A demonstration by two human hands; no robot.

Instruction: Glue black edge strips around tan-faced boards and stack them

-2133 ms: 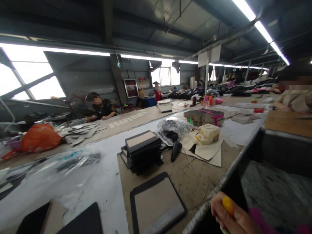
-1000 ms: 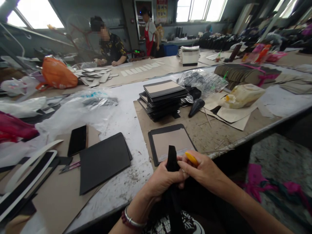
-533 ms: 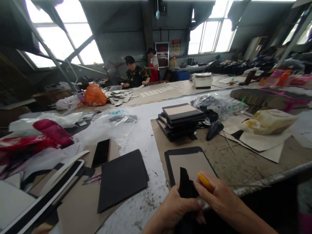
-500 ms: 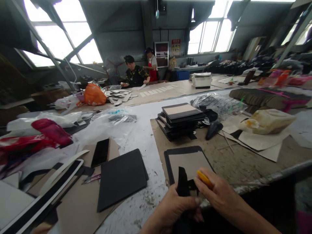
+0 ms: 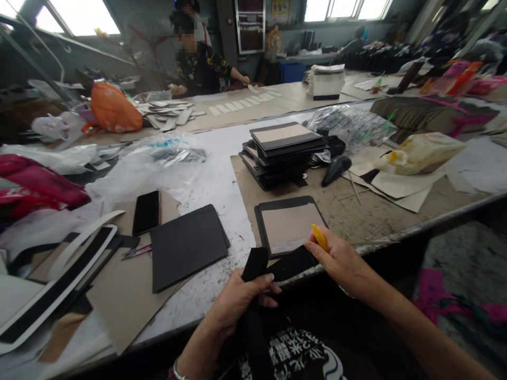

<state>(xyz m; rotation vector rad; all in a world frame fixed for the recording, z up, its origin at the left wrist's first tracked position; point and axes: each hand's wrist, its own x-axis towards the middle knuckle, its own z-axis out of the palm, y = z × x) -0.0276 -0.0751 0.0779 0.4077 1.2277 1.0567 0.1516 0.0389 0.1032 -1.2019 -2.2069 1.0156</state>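
My left hand (image 5: pixel 247 295) is closed around black strips of material (image 5: pixel 253 263) near the table's front edge. One band hangs down over my lap. Another black strip (image 5: pixel 291 264) stretches between both hands. Its far end is pinched by my right hand (image 5: pixel 336 258), which also grips a small yellow tool (image 5: pixel 320 237); its working end is hidden. Just beyond the hands lies a black panel with a beige piece (image 5: pixel 291 224) on top. Behind it rises a stack of similar black and beige panels (image 5: pixel 283 153).
Plain black panels (image 5: pixel 190 248) lie to the left, beside a phone (image 5: pixel 146 212) and pink-handled snips (image 5: pixel 137 252). Curved black-and-white strips (image 5: pixel 59 290) fill the left corner. A dark pointed object (image 5: pixel 336 170) rests right of the stack. Across the table works another person (image 5: pixel 202 66).
My hands have moved apart, drawing the black strip out between them. The view has tilted downward, showing more of my lap. The person opposite has extended an arm rightward over the white pieces.
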